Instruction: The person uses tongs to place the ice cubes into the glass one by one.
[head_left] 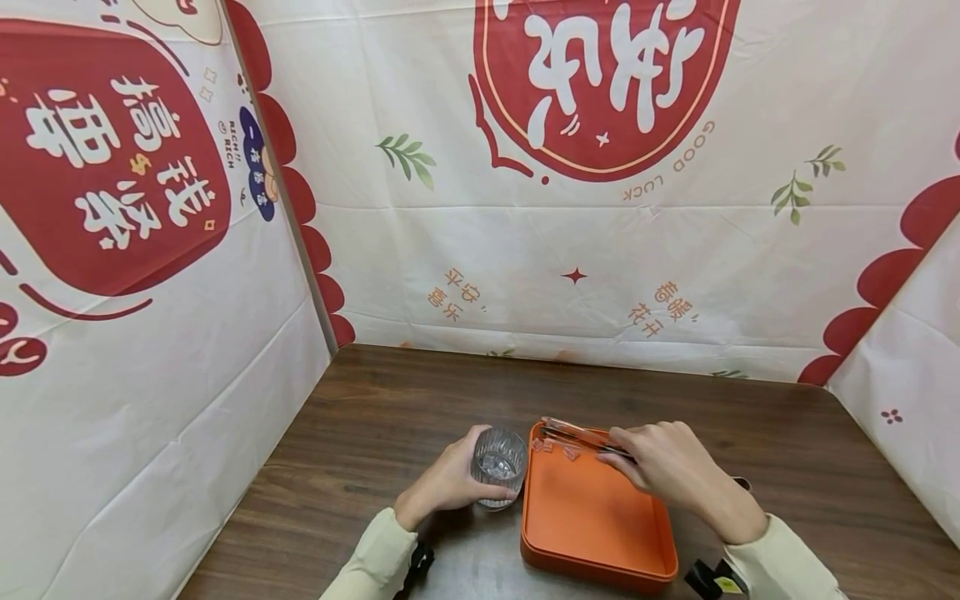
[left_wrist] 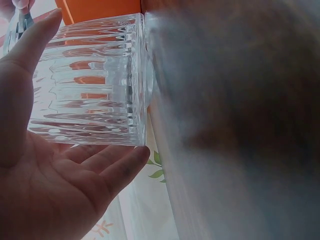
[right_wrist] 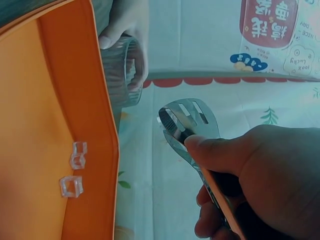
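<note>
My left hand [head_left: 448,479] [left_wrist: 60,185] is curled round a ribbed clear glass [head_left: 498,457] [left_wrist: 95,95], just left of an orange tray [head_left: 592,525]; clear pieces lie inside the glass. Metal tongs with a slotted head [right_wrist: 211,120] are gripped by my right hand [head_left: 667,462] [right_wrist: 270,170], thumb on top. Their head is over the tray's far left corner in the head view. Whether the tongs hold a piece, I cannot tell. Several small clear pieces [head_left: 572,454] [right_wrist: 71,186] lie in the tray near that corner.
The brown wooden table [head_left: 405,392] extends around the tray and glass. Behind it and at the sides hang white printed cloths [head_left: 450,233] with red designs. A dark strap device [head_left: 705,579] is at the right wrist, another [head_left: 422,562] at the left.
</note>
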